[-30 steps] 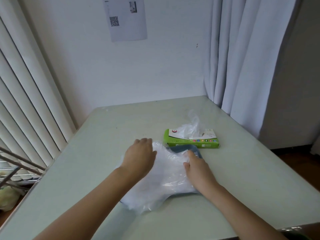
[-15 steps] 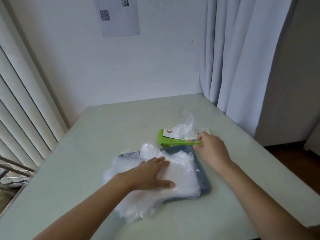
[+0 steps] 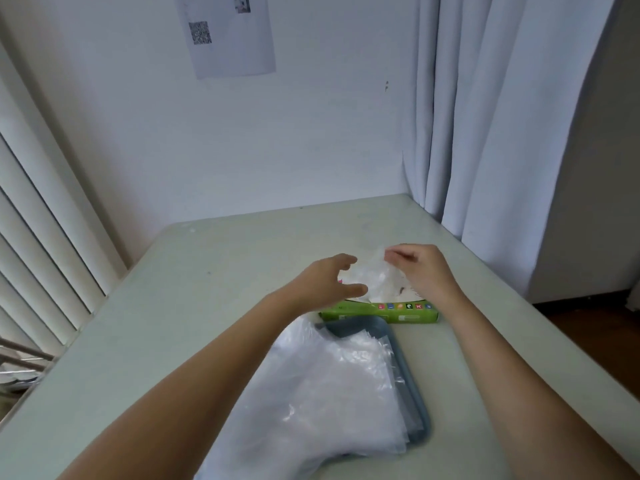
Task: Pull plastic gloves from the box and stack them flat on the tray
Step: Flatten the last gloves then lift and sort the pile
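Note:
A green glove box (image 3: 381,311) lies on the table just beyond the blue-grey tray (image 3: 412,386). A stack of clear plastic gloves (image 3: 322,386) covers most of the tray and spills over its left side. A crumpled clear glove (image 3: 375,278) sticks up out of the box. My right hand (image 3: 422,271) pinches the top of that glove above the box. My left hand (image 3: 329,282) hovers at the glove's left side with fingers and thumb spread, holding nothing.
The pale table (image 3: 207,289) meets a white wall at the back. White curtains (image 3: 491,133) hang at the right, close to the table's far corner. Vertical blinds (image 3: 45,244) run along the left. A printed sheet (image 3: 228,32) is stuck on the wall.
My left hand left the glove stack and rose to the box. My right hand moved from the box's front up to pinch the protruding glove.

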Demonstrator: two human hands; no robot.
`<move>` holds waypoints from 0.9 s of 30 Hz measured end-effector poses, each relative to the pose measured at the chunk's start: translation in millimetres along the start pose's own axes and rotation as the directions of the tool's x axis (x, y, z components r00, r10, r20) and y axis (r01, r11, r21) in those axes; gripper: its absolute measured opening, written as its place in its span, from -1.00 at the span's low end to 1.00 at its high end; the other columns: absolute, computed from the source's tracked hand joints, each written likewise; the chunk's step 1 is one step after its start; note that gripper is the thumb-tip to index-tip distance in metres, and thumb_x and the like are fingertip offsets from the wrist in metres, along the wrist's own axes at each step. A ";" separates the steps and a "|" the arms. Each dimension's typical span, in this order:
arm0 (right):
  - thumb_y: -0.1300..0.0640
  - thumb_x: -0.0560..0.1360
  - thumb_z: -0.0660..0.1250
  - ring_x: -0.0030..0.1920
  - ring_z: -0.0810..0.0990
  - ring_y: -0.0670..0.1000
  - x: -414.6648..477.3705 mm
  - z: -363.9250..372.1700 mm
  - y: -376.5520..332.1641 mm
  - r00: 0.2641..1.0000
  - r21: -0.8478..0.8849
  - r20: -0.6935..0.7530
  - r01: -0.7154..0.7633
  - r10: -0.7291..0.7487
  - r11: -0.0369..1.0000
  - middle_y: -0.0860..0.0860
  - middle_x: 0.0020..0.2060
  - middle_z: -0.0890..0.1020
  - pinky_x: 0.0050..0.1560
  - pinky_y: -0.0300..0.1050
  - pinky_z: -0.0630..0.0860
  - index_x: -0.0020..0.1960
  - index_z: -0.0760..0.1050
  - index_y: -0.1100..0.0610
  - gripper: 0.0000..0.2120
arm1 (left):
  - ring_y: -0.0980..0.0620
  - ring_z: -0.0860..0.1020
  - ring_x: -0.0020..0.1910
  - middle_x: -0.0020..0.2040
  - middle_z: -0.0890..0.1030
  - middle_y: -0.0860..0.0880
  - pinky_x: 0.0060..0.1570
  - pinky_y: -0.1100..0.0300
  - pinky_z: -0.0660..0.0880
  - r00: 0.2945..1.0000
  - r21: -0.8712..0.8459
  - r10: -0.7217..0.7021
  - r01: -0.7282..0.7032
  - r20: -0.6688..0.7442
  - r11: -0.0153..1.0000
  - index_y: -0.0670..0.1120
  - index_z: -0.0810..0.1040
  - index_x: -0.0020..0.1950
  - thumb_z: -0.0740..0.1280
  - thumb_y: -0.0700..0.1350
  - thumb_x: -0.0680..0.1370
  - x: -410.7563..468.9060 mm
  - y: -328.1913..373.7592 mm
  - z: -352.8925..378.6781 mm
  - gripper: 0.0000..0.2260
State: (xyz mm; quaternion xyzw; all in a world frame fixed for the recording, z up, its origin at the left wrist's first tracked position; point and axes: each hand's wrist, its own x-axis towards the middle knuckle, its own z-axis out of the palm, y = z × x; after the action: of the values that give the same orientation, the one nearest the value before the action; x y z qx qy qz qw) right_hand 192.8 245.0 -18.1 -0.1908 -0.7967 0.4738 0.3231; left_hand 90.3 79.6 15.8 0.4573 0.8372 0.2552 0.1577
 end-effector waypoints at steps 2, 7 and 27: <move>0.19 0.54 0.35 -0.13 0.59 -0.13 0.9 1.3 6.0 0.999 -0.024 -0.029 0.019 -0.019 1.000 -0.10 -0.14 0.65 -0.25 -0.48 0.45 0.03 0.66 0.15 -0.86 | 0.01 0.42 0.34 0.43 0.39 -0.01 0.28 0.18 0.36 1.000 -0.026 0.002 -0.002 0.003 1.000 0.02 0.26 0.50 0.40 0.06 0.51 11.8 0.6 10.2 -0.39; 0.30 0.45 0.41 -0.25 0.61 -0.20 3.2 -2.2 15.4 0.982 0.041 -0.188 -0.009 0.016 0.999 -0.05 -0.23 0.68 -0.14 -0.41 0.47 -0.07 0.68 0.16 -0.89 | 0.03 0.49 0.24 0.26 0.54 0.00 0.21 0.17 0.40 0.996 -0.216 0.018 -0.037 -0.090 0.976 -0.03 0.52 0.27 0.44 0.01 0.49 37.8 8.6 31.0 -0.63; 0.42 0.45 0.28 -0.22 0.66 0.09 -4.6 -2.8 31.4 0.884 0.365 -0.358 -0.164 0.300 0.917 0.11 -0.20 0.67 -0.03 0.01 0.60 -0.07 0.48 0.05 -0.72 | -0.04 0.51 -0.16 -0.25 0.59 -0.02 0.02 0.06 0.47 0.978 -0.608 -0.210 0.163 -0.007 0.777 -0.06 0.61 -0.29 0.39 0.01 0.53 62.3 -9.0 41.7 -0.77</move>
State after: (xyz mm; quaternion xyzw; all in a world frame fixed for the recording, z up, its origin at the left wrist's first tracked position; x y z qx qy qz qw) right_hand 197.9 259.0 -46.2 -0.3246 -0.5939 0.5836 0.4487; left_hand 71.8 140.0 -25.4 0.2879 0.7583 0.5088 0.2885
